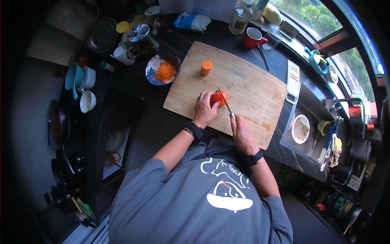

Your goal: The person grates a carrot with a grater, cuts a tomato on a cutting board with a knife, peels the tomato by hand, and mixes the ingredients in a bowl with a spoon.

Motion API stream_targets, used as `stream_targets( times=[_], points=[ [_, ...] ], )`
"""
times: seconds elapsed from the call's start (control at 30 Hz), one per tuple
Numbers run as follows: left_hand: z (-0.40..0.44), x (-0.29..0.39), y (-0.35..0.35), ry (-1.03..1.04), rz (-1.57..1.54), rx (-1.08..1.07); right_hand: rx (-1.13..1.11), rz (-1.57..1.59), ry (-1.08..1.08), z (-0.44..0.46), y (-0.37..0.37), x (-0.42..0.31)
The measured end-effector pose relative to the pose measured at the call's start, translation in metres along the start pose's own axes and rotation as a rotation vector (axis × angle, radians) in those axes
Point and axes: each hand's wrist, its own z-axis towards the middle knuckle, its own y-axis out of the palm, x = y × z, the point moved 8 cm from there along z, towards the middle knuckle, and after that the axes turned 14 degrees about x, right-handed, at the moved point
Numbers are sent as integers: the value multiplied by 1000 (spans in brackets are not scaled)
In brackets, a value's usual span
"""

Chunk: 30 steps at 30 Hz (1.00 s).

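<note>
A red tomato [222, 97] rests on the wooden cutting board [248, 77], near its front edge. My left hand [206, 106] is closed around the tomato's left side, a ring on one finger. In my right hand [242, 132] is a knife [224, 100], gripped by its handle. Its blade points away from me and lies across the right part of the tomato; I cannot tell how deep it sits. Farther back on the board stands a piece of carrot [206, 68], upright. Left of the board is a patterned bowl [152, 67] with grated carrot [165, 72] in it.
A grater [293, 77] lies by the board's right edge, beside the sink [284, 139] with a white bowl [300, 129]. Behind the board stand a red mug [253, 38], a glass [273, 36] and a bottle [239, 20]. A foil-topped pot [143, 42] is at the back left.
</note>
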Motion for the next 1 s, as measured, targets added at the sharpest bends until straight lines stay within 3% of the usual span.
stream_targets(
  times=[0.4,0.47,0.67,0.77,1.0],
  points=[
    [4,0,3,5,9,-39,-29,-28,26,0,7,-3],
    [3,-6,7,-122,-17,-123,-48,-31,33,4,8,-3],
    [4,-7,8,-170,-14,-152,-85,-72,29,20,14,-11],
    [3,-4,6,-58,11,-59,-88,-97,21,25,19,-17],
    [2,-5,8,-156,-47,-99,-94,-96,21,4,9,-6]
  ],
)
